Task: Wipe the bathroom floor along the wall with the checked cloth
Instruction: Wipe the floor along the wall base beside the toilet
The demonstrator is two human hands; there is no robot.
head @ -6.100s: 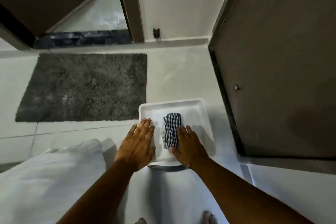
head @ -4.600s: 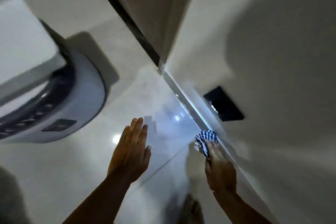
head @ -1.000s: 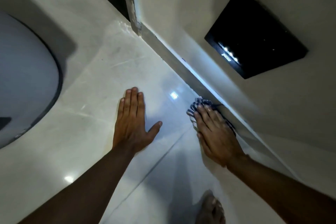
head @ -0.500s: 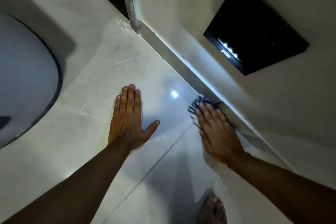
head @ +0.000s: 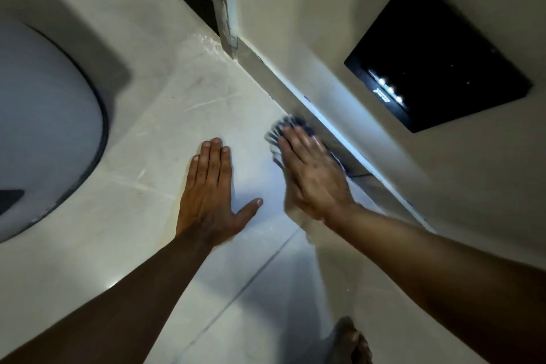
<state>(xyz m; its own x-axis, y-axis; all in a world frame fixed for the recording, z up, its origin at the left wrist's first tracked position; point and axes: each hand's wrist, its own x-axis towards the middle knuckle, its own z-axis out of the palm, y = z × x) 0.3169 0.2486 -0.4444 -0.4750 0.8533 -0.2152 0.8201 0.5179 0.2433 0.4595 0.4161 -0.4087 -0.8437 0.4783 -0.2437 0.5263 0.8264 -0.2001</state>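
Note:
The blue-and-white checked cloth (head: 280, 128) lies on the pale tiled floor (head: 183, 103), pressed against the skirting (head: 298, 89) at the foot of the wall. My right hand (head: 313, 174) lies flat on top of it, fingers together, and covers most of it; only its front edge and a strip by the skirting show. The hand and cloth are blurred by motion. My left hand (head: 211, 192) rests flat on the tile a hand's width to the left, fingers together and thumb spread, holding nothing.
A white rounded fixture with a dark rim (head: 44, 133) fills the left side. A black square panel (head: 437, 53) is set in the wall above the skirting. A door frame post (head: 226, 0) meets the wall ahead. My bare foot (head: 351, 343) shows at the bottom.
My right hand has slid the cloth forward along the skirting, toward the door frame. The left hand stays planted on the tile.

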